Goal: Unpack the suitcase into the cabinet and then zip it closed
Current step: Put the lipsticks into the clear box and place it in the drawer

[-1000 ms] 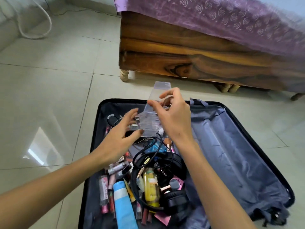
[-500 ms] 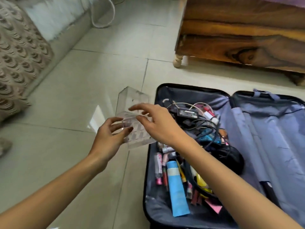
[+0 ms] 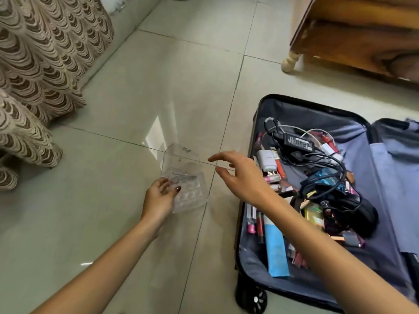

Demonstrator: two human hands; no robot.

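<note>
Clear plastic case (image 3: pixel 188 175) has come out of the suitcase (image 3: pixel 306 117) over the floor (image 3: pixel 136 98); left hand (image 3: pixel 158 200) alone grips it, right hand (image 3: pixel 241 174) just let go, fingers spread, so unpacking's barely started.

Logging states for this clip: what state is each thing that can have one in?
suitcase: open flat on the floor, contents inside.
clear plastic case: lid raised, held beside the suitcase.
left hand: grips the clear plastic case.
right hand: open, holding nothing.
black cables: tangled in the suitcase.
</note>
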